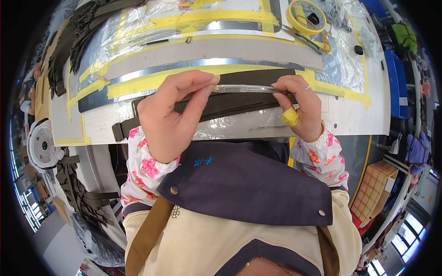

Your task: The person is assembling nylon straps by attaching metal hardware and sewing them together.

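Clear plastic stick, possibly a pen: held over the dark straps, head view. Left hand pinches one end; right hand pinches the other. Judged: light, equal pressure at both ends, stick level over the straps, should avoid bending or slipping.

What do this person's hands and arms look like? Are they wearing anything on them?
Both arms wear white sleeves with pink and orange flowers and gathered cuffs. The right hand has a yellow wrap around the thumb and a shiny ring. No glove covers it or the left hand.
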Motion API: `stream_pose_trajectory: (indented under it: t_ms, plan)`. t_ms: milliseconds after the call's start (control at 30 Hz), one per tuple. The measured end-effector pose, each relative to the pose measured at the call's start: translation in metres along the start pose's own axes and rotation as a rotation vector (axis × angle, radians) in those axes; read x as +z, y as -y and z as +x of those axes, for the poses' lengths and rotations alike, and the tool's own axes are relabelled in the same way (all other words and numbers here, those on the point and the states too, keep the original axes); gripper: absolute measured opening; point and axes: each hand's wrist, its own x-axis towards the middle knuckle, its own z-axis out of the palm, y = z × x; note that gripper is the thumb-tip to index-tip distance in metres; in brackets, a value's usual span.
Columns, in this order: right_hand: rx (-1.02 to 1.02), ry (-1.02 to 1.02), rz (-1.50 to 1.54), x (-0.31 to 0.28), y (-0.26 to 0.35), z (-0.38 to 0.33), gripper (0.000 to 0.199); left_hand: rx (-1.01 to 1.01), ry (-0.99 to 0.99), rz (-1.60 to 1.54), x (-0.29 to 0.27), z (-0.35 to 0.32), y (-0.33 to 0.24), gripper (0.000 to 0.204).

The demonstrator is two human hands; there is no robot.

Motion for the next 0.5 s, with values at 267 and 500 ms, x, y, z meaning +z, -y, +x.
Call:
stream_pose_trajectory:
  t_ms: [267, 500]
  plan:
    - [0.167, -0.011, 0.199, 0.015, 0.008, -0.005, 0.018, 0.140, -0.104, 0.084, 0.009, -0.004, 0.006, 0.028]
    - [0.178, -0.060, 0.179, 0.016, -0.002, -0.006, 0.017, -0.011, -0.128, 0.042, -0.021, 0.024, 0.020, 0.033]
